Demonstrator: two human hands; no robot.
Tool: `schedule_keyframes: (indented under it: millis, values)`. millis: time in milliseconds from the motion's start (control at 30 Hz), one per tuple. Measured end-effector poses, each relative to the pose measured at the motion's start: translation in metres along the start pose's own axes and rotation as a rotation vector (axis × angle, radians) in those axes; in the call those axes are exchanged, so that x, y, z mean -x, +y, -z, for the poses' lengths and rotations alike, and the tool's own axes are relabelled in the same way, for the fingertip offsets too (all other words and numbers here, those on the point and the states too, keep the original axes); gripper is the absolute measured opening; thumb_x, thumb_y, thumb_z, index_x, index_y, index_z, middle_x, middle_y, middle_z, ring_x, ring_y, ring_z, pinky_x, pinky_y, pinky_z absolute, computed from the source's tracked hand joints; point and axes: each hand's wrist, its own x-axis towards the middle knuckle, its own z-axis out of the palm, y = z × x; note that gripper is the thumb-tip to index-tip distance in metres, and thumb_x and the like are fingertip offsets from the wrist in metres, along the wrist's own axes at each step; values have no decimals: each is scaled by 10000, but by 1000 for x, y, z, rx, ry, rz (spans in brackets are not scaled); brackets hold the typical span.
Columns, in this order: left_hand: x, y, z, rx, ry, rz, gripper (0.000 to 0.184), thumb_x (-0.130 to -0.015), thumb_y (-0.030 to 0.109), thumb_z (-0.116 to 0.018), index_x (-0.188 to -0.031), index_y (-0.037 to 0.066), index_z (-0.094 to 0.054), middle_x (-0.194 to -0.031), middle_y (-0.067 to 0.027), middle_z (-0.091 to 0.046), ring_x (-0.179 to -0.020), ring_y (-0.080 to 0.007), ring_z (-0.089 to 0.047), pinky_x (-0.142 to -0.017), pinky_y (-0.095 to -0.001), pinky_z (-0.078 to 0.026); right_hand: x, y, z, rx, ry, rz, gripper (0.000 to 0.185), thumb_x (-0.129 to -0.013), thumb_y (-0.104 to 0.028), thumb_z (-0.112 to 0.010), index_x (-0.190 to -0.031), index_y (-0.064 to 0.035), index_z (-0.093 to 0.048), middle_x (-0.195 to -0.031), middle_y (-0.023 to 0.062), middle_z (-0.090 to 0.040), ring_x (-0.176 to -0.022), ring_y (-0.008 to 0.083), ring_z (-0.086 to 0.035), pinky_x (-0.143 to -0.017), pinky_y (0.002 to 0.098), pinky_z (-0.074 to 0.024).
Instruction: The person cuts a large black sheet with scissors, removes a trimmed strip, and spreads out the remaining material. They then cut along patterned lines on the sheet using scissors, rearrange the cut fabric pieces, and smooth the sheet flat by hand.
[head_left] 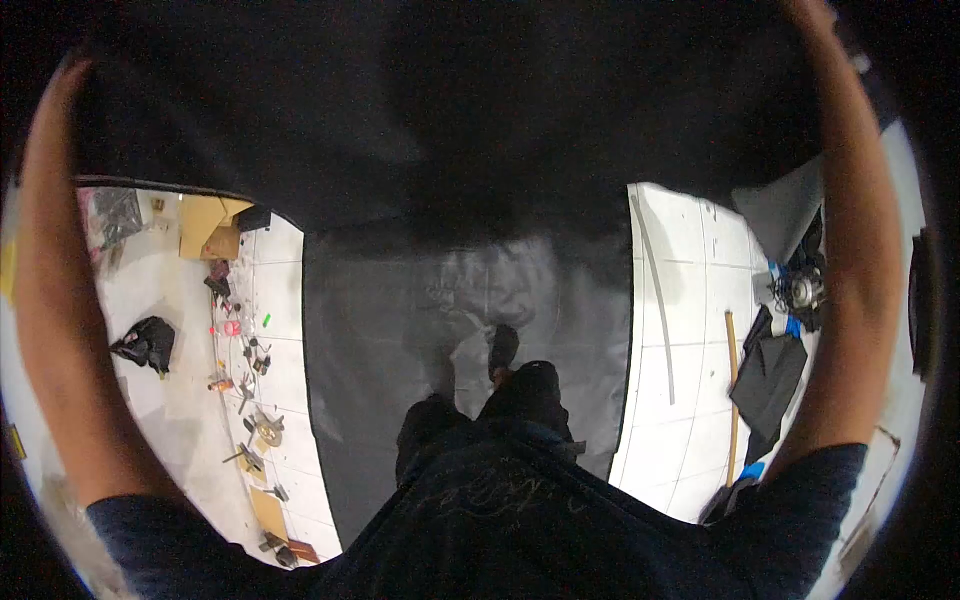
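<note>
A wide black sheet (400,130) of smooth, slightly shiny material fills the upper view, raised between my two outstretched arms. Its lower part lies on the floor, and my foot is on it. At the upper left, my left hand (76,68) is closed at the sheet's side; its fingers are lost in the dark. My right hand (808,12) reaches up at the top right, at the opposite side of the sheet, partly cut off by the frame edge. Shadow hides the fingertips of both hands.
White tiled floor flanks the sheet. To the left lie a black plastic bag (148,343), a cardboard box (208,225) and several scattered tools and small parts. On the right are a long wooden stick (732,390), a folded black cloth (770,385) and a metallic device (803,288).
</note>
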Motion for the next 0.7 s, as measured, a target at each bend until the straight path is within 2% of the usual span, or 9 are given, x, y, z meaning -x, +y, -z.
schedule_keyframes:
  millis: [33, 167, 367, 567, 700]
  values:
    - [7, 17, 10, 5, -10, -33, 406, -923, 207, -512, -1275, 8, -476, -1241, -166, -539, -1152, -333, -500, -1008, -519, -372, -7, -29, 53, 116, 56, -4, 252, -906, -267, -582, -1047, -60, -607, -963, 80, -647, -817, 230, -610, -770, 400, -487]
    - [44, 80, 74, 40, -15, -147, 395, -921, 196, -503, -1266, 2, -489, -1234, -166, -547, -1139, -331, -512, -994, -496, -392, 1, -92, 206, 186, 247, 97, 218, -875, -221, -588, -1023, -62, -602, -935, 86, -636, -805, 245, -607, -747, 401, -485]
    - [129, 160, 222, 98, -1, -287, 382, -918, 179, -491, -1252, -6, -508, -1224, -165, -559, -1119, -328, -532, -974, -462, -422, 107, -166, 384, 295, 302, 136, 182, -828, -153, -596, -987, -65, -594, -894, 96, -620, -787, 269, -603, -713, 401, -481]
    - [214, 203, 381, 163, -13, -372, 371, -915, 161, -479, -1238, -14, -527, -1215, -164, -572, -1099, -325, -551, -954, -428, -451, 259, -226, 478, 331, 177, 54, 171, -781, -85, -605, -951, -68, -586, -853, 105, -603, -770, 293, -598, -679, 402, -478]
    - [270, 170, 481, 270, -75, -358, 365, -913, 150, -471, -1229, -19, -540, -1208, -164, -580, -1086, -323, -564, -941, -406, -471, 372, -260, 489, 271, 11, -39, 182, -750, -39, -610, -927, -70, -581, -826, 112, -592, -758, 308, -595, -657, 402, -476]
